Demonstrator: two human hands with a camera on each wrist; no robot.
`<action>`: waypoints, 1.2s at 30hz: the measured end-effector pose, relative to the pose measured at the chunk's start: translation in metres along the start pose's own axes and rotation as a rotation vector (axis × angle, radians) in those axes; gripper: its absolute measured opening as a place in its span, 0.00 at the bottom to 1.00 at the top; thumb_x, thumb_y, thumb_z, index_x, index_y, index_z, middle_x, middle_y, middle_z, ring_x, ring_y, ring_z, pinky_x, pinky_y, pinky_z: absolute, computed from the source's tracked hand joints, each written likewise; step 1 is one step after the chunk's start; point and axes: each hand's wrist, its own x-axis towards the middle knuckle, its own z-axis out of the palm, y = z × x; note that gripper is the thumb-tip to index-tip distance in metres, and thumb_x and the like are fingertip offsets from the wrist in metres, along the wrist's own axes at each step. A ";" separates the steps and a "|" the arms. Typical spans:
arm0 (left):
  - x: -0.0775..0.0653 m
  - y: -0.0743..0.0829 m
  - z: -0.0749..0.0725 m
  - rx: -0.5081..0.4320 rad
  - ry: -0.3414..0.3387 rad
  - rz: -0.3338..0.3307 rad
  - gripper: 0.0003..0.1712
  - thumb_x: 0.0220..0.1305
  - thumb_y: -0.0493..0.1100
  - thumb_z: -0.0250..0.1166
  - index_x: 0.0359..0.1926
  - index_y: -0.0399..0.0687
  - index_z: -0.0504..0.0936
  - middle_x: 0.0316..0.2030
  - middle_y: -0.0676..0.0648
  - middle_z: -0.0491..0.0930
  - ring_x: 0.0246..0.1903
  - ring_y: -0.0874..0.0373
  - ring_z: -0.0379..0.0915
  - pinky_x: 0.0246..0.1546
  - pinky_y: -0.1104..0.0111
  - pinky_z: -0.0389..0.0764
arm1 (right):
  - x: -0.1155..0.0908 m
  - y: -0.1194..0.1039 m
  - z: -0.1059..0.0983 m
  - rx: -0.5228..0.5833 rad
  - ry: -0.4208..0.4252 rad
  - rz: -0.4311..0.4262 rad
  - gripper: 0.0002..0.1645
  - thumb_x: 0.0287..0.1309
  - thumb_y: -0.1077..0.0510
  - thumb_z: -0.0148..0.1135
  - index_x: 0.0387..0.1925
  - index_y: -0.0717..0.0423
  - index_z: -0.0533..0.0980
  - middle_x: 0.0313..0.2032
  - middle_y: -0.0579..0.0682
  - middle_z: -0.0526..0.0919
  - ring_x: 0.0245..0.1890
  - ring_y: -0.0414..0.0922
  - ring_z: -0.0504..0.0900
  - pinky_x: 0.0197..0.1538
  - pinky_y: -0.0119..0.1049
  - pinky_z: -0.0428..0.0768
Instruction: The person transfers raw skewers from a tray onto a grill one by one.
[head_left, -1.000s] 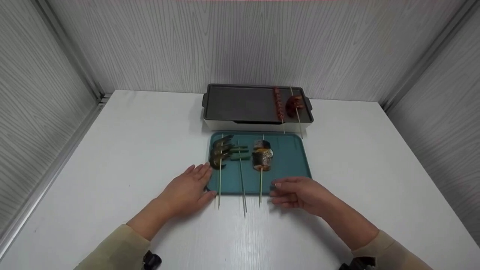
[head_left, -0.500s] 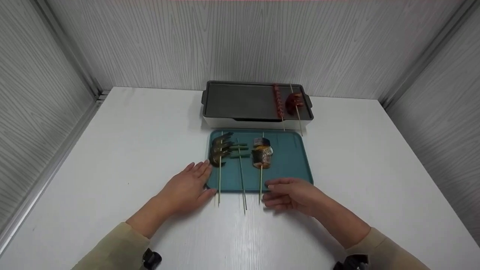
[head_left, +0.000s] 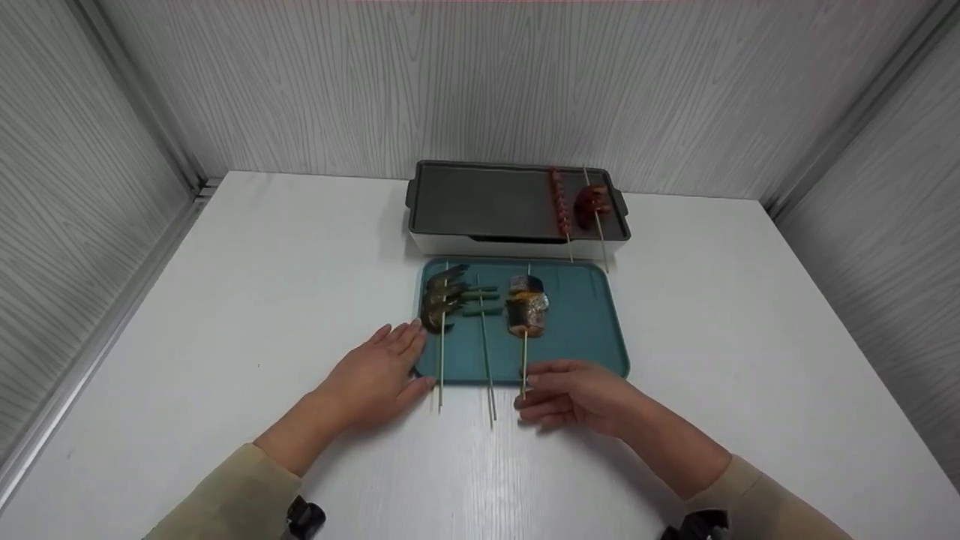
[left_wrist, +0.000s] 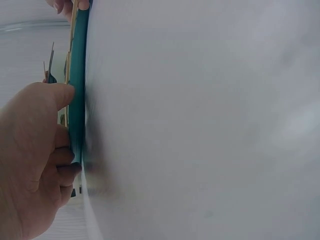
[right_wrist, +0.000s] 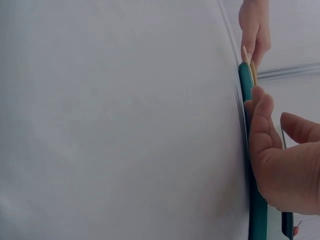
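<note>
My left hand [head_left: 379,379] lies at the near left corner of a teal tray [head_left: 581,334], fingers stretched along its left side and thumb at its front edge. On the tray lie a shrimp skewer [head_left: 442,304], a skewer of green stalk pieces [head_left: 482,310] and a skewer of fish chunks [head_left: 526,313]. My right hand [head_left: 577,394] is at the stick end of the fish skewer, overhanging the front edge. Its fingertips reach behind and below the stick; in the right wrist view, its thumb [right_wrist: 300,129] stands apart from the fingers [right_wrist: 261,120].
Behind the tray stands a dark grill plate [head_left: 480,202] on a white base. A thin red skewer [head_left: 561,206] and a skewer with a dark red curled piece [head_left: 591,208] lie at its right end, sticks overhanging. Wood-grain walls [head_left: 480,82] enclose the white table [head_left: 315,247].
My right hand has moved left along the tray's front edge to the stick of the fish skewer. The left hand has stayed at the tray's corner.
</note>
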 end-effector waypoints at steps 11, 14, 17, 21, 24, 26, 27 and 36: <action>0.003 0.001 -0.001 -0.008 -0.008 -0.005 0.44 0.83 0.61 0.51 0.79 0.27 0.60 0.79 0.31 0.58 0.80 0.40 0.52 0.81 0.47 0.52 | -0.001 0.001 -0.001 0.009 0.006 0.002 0.34 0.77 0.57 0.62 0.75 0.69 0.66 0.52 0.65 0.88 0.47 0.51 0.92 0.45 0.38 0.90; 0.003 0.001 -0.001 -0.003 -0.005 -0.004 0.44 0.83 0.61 0.51 0.79 0.27 0.60 0.79 0.31 0.57 0.80 0.40 0.52 0.80 0.47 0.52 | -0.002 0.001 -0.003 0.007 0.011 -0.005 0.33 0.77 0.57 0.62 0.74 0.69 0.67 0.52 0.65 0.88 0.46 0.51 0.92 0.45 0.37 0.90; 0.002 0.000 -0.001 -0.001 -0.002 -0.008 0.44 0.83 0.61 0.51 0.79 0.27 0.60 0.79 0.31 0.57 0.80 0.39 0.53 0.80 0.47 0.53 | -0.004 -0.001 -0.004 -0.004 0.012 -0.015 0.33 0.77 0.56 0.62 0.74 0.69 0.68 0.53 0.64 0.88 0.46 0.49 0.92 0.45 0.36 0.89; 0.002 0.000 -0.002 0.000 -0.002 -0.014 0.44 0.83 0.61 0.51 0.79 0.27 0.60 0.79 0.31 0.57 0.80 0.39 0.52 0.80 0.47 0.53 | -0.005 -0.002 -0.005 -0.016 0.018 -0.019 0.31 0.77 0.55 0.63 0.73 0.68 0.70 0.52 0.63 0.88 0.45 0.48 0.92 0.44 0.34 0.88; 0.002 0.001 -0.003 0.001 -0.007 -0.021 0.44 0.83 0.61 0.51 0.79 0.27 0.59 0.79 0.31 0.57 0.80 0.39 0.52 0.80 0.47 0.52 | -0.006 -0.003 -0.006 -0.018 0.028 -0.022 0.31 0.77 0.55 0.63 0.72 0.67 0.70 0.51 0.61 0.89 0.45 0.46 0.92 0.42 0.33 0.87; 0.002 0.001 -0.003 -0.002 -0.011 -0.026 0.44 0.83 0.61 0.51 0.79 0.27 0.59 0.80 0.31 0.56 0.80 0.39 0.52 0.80 0.47 0.52 | -0.007 -0.004 -0.007 -0.022 0.039 -0.020 0.31 0.76 0.55 0.64 0.71 0.67 0.71 0.50 0.59 0.90 0.44 0.46 0.92 0.42 0.33 0.86; 0.002 0.001 -0.002 -0.002 -0.013 -0.026 0.44 0.83 0.61 0.51 0.79 0.27 0.59 0.80 0.31 0.56 0.80 0.39 0.52 0.80 0.47 0.52 | -0.008 -0.004 -0.007 -0.025 0.044 -0.021 0.30 0.76 0.55 0.64 0.71 0.67 0.71 0.50 0.58 0.90 0.44 0.45 0.92 0.42 0.33 0.86; 0.002 0.002 0.000 -0.001 -0.014 -0.021 0.44 0.83 0.60 0.51 0.79 0.27 0.61 0.79 0.31 0.57 0.79 0.38 0.54 0.80 0.46 0.53 | -0.012 0.000 -0.010 -0.048 0.070 -0.037 0.30 0.73 0.59 0.67 0.71 0.65 0.73 0.48 0.56 0.91 0.41 0.43 0.91 0.40 0.33 0.83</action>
